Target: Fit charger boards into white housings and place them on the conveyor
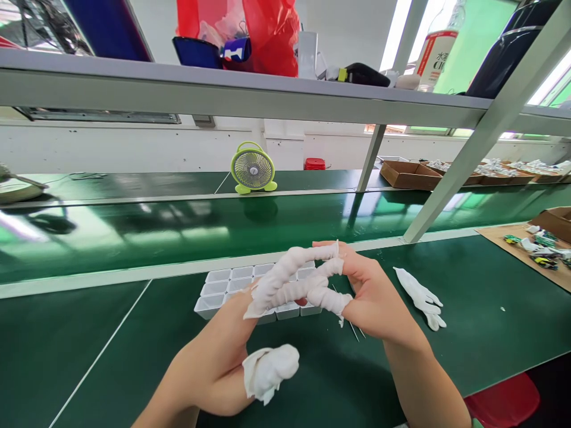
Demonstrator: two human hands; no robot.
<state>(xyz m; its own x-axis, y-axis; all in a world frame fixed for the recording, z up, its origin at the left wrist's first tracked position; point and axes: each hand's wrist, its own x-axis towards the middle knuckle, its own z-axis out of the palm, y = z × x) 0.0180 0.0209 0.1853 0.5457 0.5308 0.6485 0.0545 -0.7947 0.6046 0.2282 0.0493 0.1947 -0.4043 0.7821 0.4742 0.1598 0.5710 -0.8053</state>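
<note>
My left hand point(223, 351) reaches in from the lower left with white cloth-like finger cots on its thumb and fingers. Its fingers are stretched out and the thumb stands apart from them. My right hand point(370, 291), also in white finger cots, meets it from the right. The right thumb and fingers close around the covered fingertips of the left hand; exact contact is hard to make out where the white overlaps. Behind the hands sits a white compartment tray point(214, 289), partly hidden. Thin metal tweezers point(354, 333) lie on the table below my right hand.
A white glove point(419, 297) lies to the right on the green table point(111, 368). Farther right, a cardboard sheet bears small green parts point(544, 241). A green fan point(253, 169) and cardboard boxes point(410, 174) stand beyond the belt. An overhead shelf point(250, 95) spans the view.
</note>
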